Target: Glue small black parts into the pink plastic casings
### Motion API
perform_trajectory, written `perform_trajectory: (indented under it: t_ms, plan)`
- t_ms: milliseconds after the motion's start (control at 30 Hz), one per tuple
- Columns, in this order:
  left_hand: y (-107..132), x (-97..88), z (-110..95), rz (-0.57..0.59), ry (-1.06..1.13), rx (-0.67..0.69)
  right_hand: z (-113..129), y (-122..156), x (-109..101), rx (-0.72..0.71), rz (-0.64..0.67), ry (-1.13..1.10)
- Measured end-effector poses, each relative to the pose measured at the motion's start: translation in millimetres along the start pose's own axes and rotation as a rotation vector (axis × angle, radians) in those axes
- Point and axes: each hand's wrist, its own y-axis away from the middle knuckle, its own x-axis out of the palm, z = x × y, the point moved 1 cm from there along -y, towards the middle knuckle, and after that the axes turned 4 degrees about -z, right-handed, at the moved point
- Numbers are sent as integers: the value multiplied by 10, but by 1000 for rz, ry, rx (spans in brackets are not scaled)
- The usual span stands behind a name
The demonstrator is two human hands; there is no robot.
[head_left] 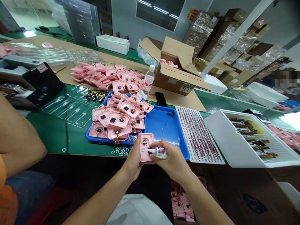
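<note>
My left hand [134, 159] grips a pink plastic housing [147, 139] by its left edge, just in front of the bench edge. A small dark part sits in the housing's round recess. In my right hand [172, 157] is a small glue bottle [161, 152], its white nozzle pointing left over the housing's inner face. My right fingers also come up against the housing's right side. Beyond it, a blue tray [164, 123] bears a heap of similar pink housings [117, 118] with ribbon cables and dark squares.
White rings [122, 151] lie at the bench edge. Right of the tray are a white sheet of dark red wired parts [199, 134] and a foam box [225, 140]. Behind stand a water bottle [148, 82], phone [160, 99] and carton [172, 79]. Another person's arm [18, 131] is at left.
</note>
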Motion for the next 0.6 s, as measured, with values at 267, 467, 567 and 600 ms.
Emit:
perform_trajectory:
  t_ms: [267,467,567,600]
  plan:
    - [42,-74,-65,96,-179,130,-35,64,-36,39,-241,-168]
    - [147,-95,-351,68,-319,227,-112,124,-99,119,-449,-250]
    - [205,-82,-550,37,-355,263,-217,160,-104,168,-472,-242]
    - [215,-75,-620,18,-368,280,-257,174,-98,184,-470,-240]
